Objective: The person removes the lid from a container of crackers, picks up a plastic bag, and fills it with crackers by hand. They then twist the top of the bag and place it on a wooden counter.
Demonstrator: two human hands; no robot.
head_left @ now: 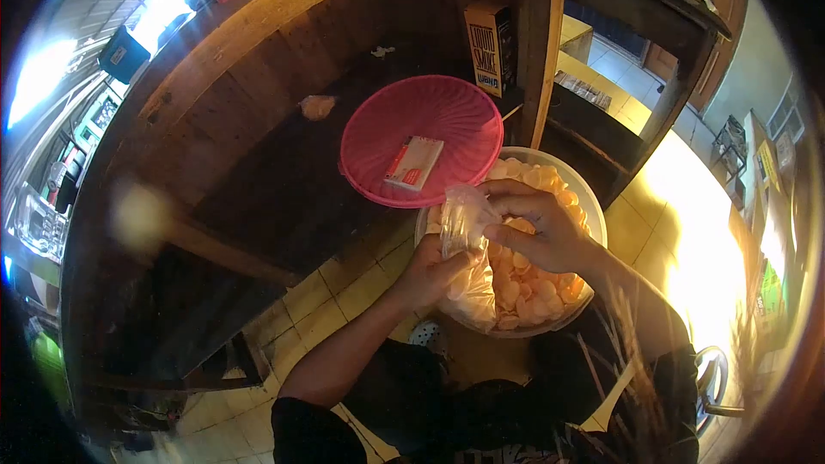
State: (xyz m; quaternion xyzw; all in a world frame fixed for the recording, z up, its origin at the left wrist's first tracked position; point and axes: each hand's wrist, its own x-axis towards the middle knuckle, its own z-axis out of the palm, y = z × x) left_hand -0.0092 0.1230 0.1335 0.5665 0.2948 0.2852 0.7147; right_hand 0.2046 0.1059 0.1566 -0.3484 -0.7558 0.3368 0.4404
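A clear plastic bag (471, 288) hangs upright between my two hands, over the near left side of a round whitish tub (599, 206). My left hand (434, 271) is wrapped around the bag's left side, thumb across its front. At the bag's top, my right hand (543, 228) pinches the plastic between thumb and fingers. Pale orange, thin round chips (534, 292) fill the tub below. Behind the bag, a pink ribbed lid (369, 142) overlaps the tub's far edge, and a small white-and-red packet (416, 163) lies on it.
A dark wooden shelf (275, 155) spans the left and centre, with a wooden post (543, 51) beside the tub. The "Liquid Smoke" box (490, 50) stands against that post. A crumpled pinkish piece (317, 106) lies on the shelf. Yellow floor tiles (314, 301) show below.
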